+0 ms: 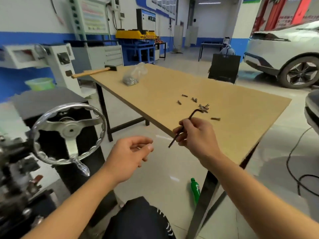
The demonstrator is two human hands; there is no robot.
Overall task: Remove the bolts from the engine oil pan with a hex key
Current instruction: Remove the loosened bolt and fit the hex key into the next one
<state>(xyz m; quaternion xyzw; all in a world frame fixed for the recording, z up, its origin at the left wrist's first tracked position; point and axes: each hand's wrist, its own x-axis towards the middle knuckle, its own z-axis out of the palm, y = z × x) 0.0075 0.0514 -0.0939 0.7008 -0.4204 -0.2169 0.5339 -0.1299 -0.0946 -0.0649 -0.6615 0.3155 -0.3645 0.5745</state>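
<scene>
1. The right hand [198, 133] grips the L-shaped hex key [191, 116] by its long arm, bent end pointing up and away.
2. The left hand [131, 154] hovers just left of it, fingers curled and thumb near forefinger; I cannot tell whether it holds anything.
3. Loose bolts [203, 107] lie on the surface [172, 87] just beyond the right hand.
4. A handwheel [69, 133] stands left of the left hand.

The person is wearing dark clothes [138, 219] with small white marks [166, 225] down 1 side. 2 arms [259, 192] are showing bare up to the left hand [131, 152] and right hand [196, 135].
</scene>
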